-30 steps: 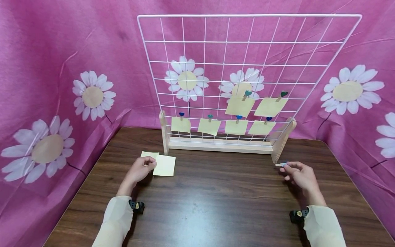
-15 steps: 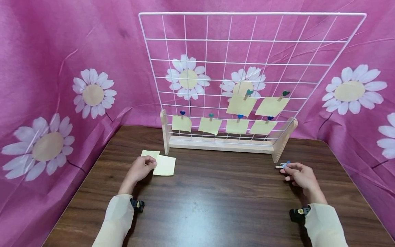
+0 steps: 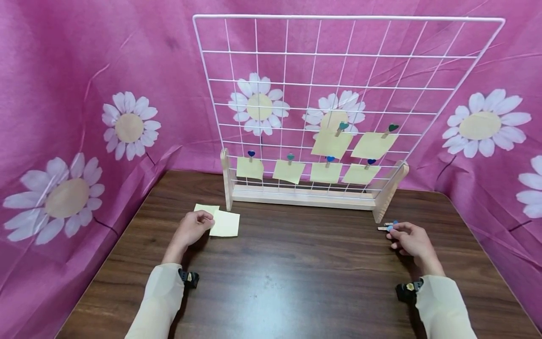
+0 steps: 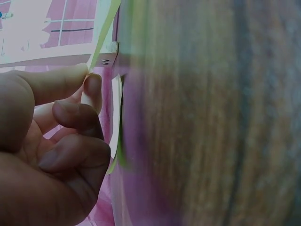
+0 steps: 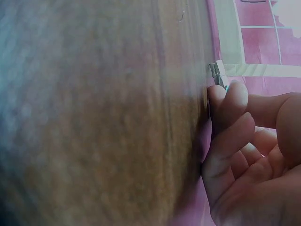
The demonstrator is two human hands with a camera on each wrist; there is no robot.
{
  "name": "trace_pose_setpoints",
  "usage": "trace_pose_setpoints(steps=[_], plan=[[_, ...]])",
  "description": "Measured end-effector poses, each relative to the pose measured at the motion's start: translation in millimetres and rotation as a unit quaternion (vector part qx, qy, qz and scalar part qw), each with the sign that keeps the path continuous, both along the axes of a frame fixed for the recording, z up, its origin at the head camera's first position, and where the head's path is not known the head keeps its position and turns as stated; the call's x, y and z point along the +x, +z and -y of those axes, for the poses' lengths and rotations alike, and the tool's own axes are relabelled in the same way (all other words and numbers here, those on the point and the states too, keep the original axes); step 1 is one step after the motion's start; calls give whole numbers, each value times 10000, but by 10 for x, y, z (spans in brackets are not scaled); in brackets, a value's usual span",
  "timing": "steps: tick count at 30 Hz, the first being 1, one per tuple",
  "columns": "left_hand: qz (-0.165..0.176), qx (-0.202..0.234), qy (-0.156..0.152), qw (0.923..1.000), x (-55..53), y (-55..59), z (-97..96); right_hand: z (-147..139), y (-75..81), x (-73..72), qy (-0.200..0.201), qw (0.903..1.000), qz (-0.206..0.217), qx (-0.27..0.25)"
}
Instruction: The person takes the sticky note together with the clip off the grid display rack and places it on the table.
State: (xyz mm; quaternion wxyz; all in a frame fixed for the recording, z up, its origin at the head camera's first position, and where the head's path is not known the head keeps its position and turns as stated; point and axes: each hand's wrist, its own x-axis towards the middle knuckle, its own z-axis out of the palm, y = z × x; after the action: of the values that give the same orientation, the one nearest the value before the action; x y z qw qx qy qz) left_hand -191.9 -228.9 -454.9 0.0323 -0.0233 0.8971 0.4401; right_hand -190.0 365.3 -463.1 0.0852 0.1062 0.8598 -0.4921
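Observation:
At the left of the table my left hand (image 3: 192,230) pinches a pale yellow sticky note (image 3: 225,224) between thumb and index finger. In the left wrist view this note (image 4: 103,37) stands edge-on at the fingertips, while another sticky note (image 4: 116,113) lies on the table behind the hand. Part of that lower note (image 3: 206,207) shows past the fingers in the head view. On the right, my right hand (image 3: 412,240) pinches a small wooden clothespin (image 3: 383,229) with a light blue ornament, low over the table. A second clip (image 3: 394,222) with a blue ornament lies just behind it.
A white wire grid (image 3: 349,18) stands in a wooden base (image 3: 305,197) at the table's back. Several yellow notes (image 3: 250,168) hang on its lower rows by clothespins with heart ornaments (image 3: 343,125). A pink flowered curtain (image 3: 169,70) surrounds the brown table (image 3: 271,263).
The left hand has raised the near edge of its sticky note slightly. The right hand keeps its grip on the clothespin, and the clip behind it shows more clearly. The head view has shifted a little.

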Motion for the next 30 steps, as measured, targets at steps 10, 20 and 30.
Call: trace_pose_setpoints(steps=[10, 20, 30], plan=[[53, 2, 165, 9999, -15, 0, -7, 8, 15, -22, -91, 9999, 28, -118], [-15, 83, 162, 9998, -11, -5, -22, -2, 62, 13, -169, 9999, -9, 3], [-148, 261, 156, 9994, 17, 8, -53, 0, 99, 29, -228, 9996, -60, 135]])
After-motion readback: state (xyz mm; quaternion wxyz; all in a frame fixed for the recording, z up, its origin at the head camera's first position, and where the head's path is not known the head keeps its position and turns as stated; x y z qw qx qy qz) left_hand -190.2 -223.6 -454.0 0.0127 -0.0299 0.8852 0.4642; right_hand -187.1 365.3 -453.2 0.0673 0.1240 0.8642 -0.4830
